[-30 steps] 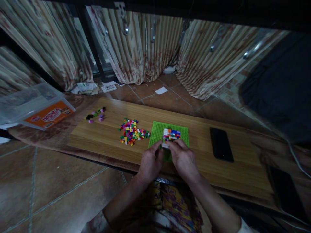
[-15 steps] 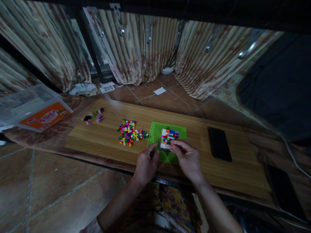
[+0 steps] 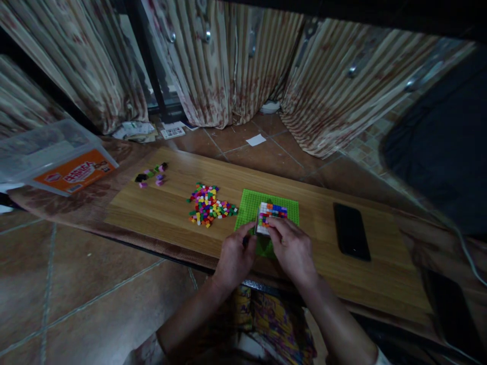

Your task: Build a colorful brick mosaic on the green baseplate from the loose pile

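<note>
A small block of toy bricks [image 3: 274, 208] in white, blue, orange, red and other colours stands on a green studded baseplate [image 3: 249, 200]. My right hand [image 3: 294, 248] reaches over the block's lower right side with thumb and fingers pinched at its top; whatever is between the tips is hidden. At the block's left edge is my left hand [image 3: 234, 258], its index fingertip touching or very close to it. The left fingers are curled, and a small dark patch shows between thumb and index, too dim to name. A pile of loose bricks [image 3: 207, 205] lies left of the baseplate.
Farther left are some dark, pink and green pieces [image 3: 152, 175] and a clear plastic box [image 3: 76, 170] with an orange label. A black phone [image 3: 350, 230] lies right of the baseplate on the wooden board [image 3: 171, 228]. Another dark flat object [image 3: 452, 299] is at the far right.
The view has shifted, so the scene sits slightly farther right. My right fingers have moved in over the block and cover more of its top. My left index finger is closer to its left edge.
</note>
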Available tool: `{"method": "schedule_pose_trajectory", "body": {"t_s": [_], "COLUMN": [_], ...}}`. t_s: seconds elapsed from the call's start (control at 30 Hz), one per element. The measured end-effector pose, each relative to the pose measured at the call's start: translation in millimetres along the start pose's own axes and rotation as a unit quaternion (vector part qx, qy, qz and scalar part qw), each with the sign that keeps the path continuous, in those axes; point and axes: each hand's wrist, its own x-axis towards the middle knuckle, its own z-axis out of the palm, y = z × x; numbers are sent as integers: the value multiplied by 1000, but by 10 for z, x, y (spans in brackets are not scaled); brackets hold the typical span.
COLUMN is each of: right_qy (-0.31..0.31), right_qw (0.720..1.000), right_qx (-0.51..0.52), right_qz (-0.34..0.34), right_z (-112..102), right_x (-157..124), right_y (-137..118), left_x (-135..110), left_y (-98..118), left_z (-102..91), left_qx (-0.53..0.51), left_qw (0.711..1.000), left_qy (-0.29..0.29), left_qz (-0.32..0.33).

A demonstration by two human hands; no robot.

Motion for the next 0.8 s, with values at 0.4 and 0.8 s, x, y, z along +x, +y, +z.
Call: {"method": "schedule_pose_trajectory", "body": {"t_s": [0.4, 0.8], "right_qy": [20, 65], "right_qw": [1000, 998], "right_qx": [1, -9], "right_qz": [-3, -17], "right_z": [18, 32], "right_x": [-9, -130], "right_y": [-8, -30], "left_x": [-4, -29], "left_y": [-7, -68], "left_z": [-11, -1], "left_qx": [-3, -12], "left_qw": [1000, 999], "left_qy": [10, 11], "left_qz": [-8, -27]}}
